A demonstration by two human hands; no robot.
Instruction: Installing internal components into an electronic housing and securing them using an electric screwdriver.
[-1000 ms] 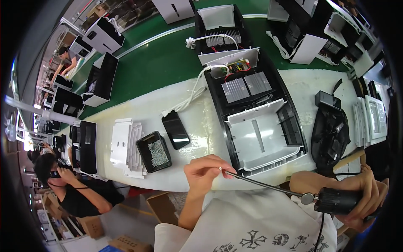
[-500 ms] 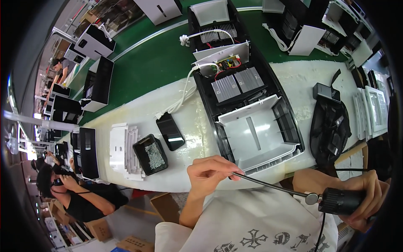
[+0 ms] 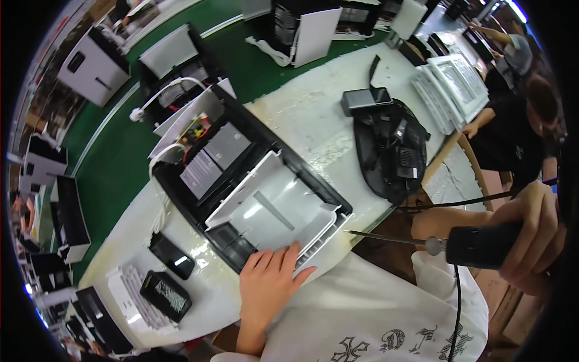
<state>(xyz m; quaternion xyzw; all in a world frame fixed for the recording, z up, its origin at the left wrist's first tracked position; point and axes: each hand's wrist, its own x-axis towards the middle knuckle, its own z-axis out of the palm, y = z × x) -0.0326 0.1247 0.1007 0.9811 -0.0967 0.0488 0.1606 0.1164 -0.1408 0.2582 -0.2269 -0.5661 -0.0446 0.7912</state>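
Observation:
A black appliance casing with a white tray-like inner part (image 3: 265, 208) lies open on the workbench, tilted across my view. My left hand (image 3: 265, 292) rests on its near edge, fingers stretched over the white rim and thumb spread to the right. In my right hand (image 3: 534, 238) is a black electric screwdriver (image 3: 482, 246). Its long thin bit points left and ends close to the casing's near right corner; I cannot tell whether a screw is on it. Grey battery-like blocks (image 3: 215, 160) and a small circuit board with red wires (image 3: 196, 130) sit inside the casing.
Left of the casing are a black phone (image 3: 172, 254), a black bin of screws (image 3: 164, 295) and stacked white panels (image 3: 129, 295). To the right lie a black bag (image 3: 392, 151) and white frames (image 3: 455, 90). A person in black (image 3: 512, 133) is at the far right. The screwdriver's cord hangs down.
My left hand has left the screwdriver bit's tip and come down onto the casing's near edge. The screwdriver has lowered its tip toward the casing's corner. My view has turned to the right.

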